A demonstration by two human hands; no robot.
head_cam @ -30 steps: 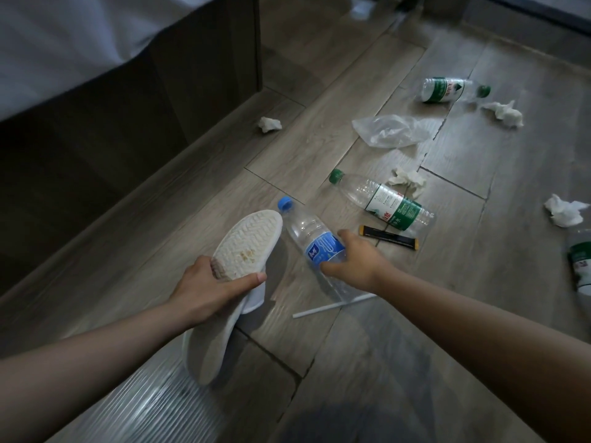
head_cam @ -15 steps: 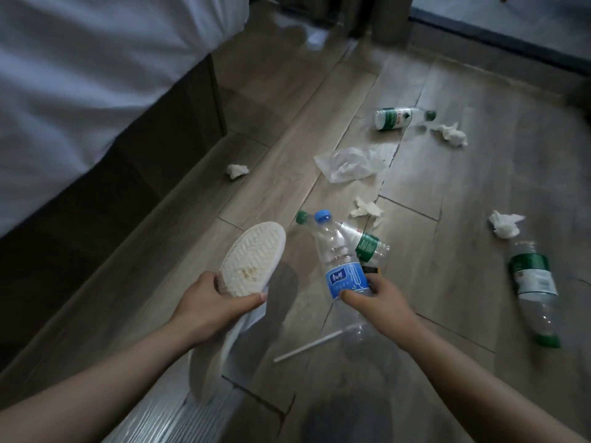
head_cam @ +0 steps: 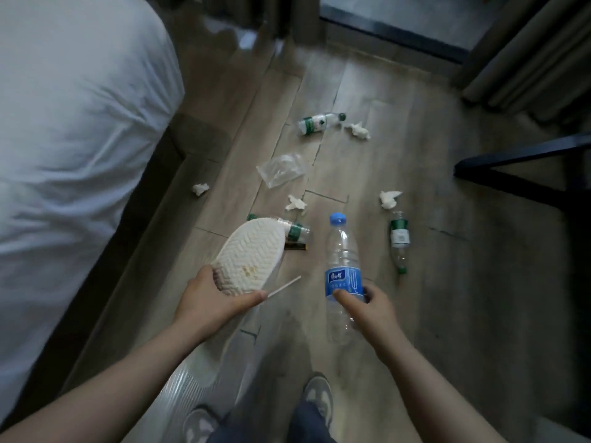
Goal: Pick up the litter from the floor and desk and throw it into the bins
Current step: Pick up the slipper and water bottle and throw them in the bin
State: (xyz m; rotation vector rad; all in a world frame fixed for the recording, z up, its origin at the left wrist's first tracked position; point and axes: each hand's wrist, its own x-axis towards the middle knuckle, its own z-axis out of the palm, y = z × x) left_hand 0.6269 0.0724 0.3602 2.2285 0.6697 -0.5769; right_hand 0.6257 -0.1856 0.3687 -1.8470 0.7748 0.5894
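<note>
Left hand [head_cam: 211, 298] clamps a white ridged-sole slipper [head_cam: 249, 254], right hand [head_cam: 371, 305] a clear blue-labelled plastic bottle [head_cam: 342, 251] pointing twelve o'clock; hold firm, bins seemingly off-frame.

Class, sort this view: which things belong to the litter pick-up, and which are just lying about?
Job: blue-label bottle in right hand; slipper in left hand; three green-label bottles; four tissues; plastic bag; straw; dark sachet.
Just there: bed; curtain; dark frame; person's shoes.
</note>
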